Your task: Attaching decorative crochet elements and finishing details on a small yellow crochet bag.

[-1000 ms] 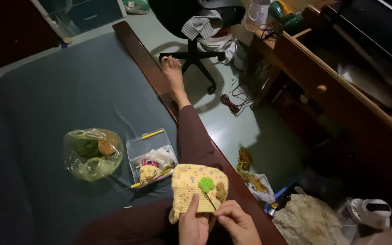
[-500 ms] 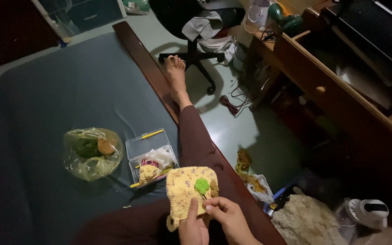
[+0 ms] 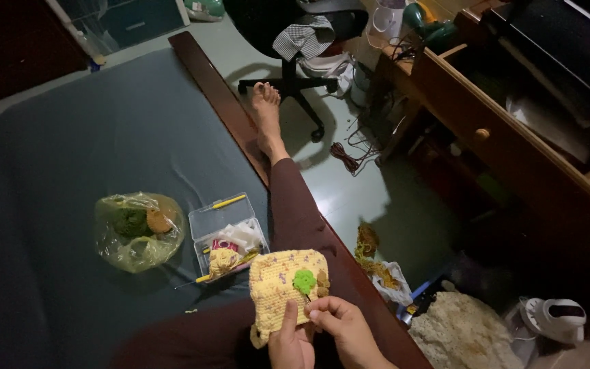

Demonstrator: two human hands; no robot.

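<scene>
Both hands clamp crochet piece (image 3: 285, 290) (yellow) | left hand (image 3: 291, 342), right hand (image 3: 343, 328) | squarish, upright

clear plastic bag (image 3: 138, 231) of perhaps yarn

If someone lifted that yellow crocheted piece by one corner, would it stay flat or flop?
The yellow crocheted piece would probably flop: it is soft yarn, and its lower edge already curls over the left hand. It likely weighs little, since fingertips alone support it.
</scene>
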